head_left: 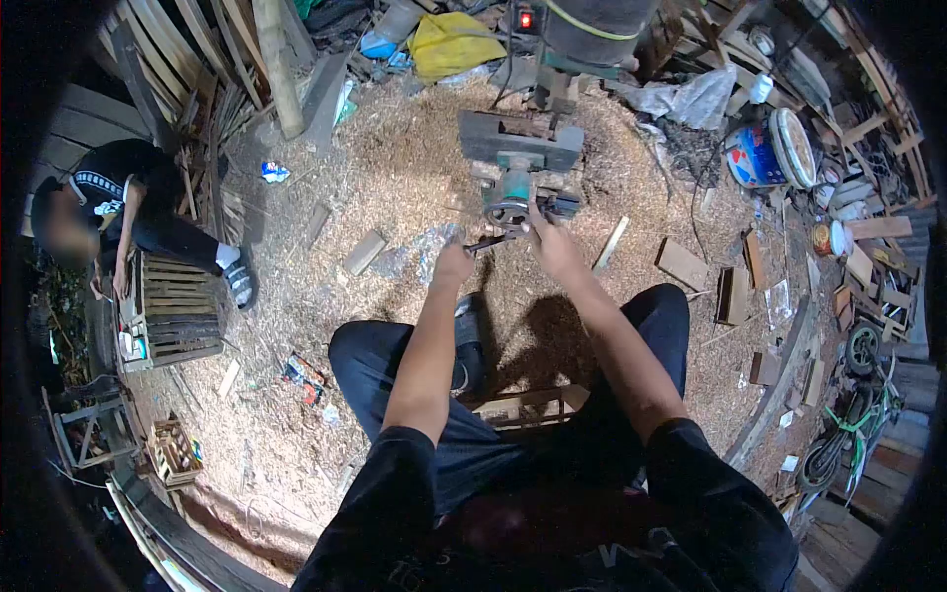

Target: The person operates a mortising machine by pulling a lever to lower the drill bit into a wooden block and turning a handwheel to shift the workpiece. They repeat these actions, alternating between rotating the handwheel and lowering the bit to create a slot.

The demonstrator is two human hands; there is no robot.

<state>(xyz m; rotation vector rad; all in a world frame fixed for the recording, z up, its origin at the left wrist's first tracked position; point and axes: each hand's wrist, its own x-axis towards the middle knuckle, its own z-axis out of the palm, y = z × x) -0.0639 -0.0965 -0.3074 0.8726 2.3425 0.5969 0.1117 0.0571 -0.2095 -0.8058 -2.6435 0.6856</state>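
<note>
I sit on a low wooden stool with both arms stretched forward over a sawdust-covered floor. My left hand (454, 264) is closed around the handle of a thin dark tool (490, 240) that points toward a small teal machine (511, 197). My right hand (550, 242) rests against the machine's round wheel and the tool's tip; what it grips is too small to tell. The machine stands on a dark block (518, 140) right in front of me.
Another person sits at the left beside a slatted wooden crate (178, 311). Scrap wood blocks (681, 262) lie scattered to the right. A painted bucket (756, 156), a yellow cloth (450, 41) and stacked planks (187, 59) ring the floor.
</note>
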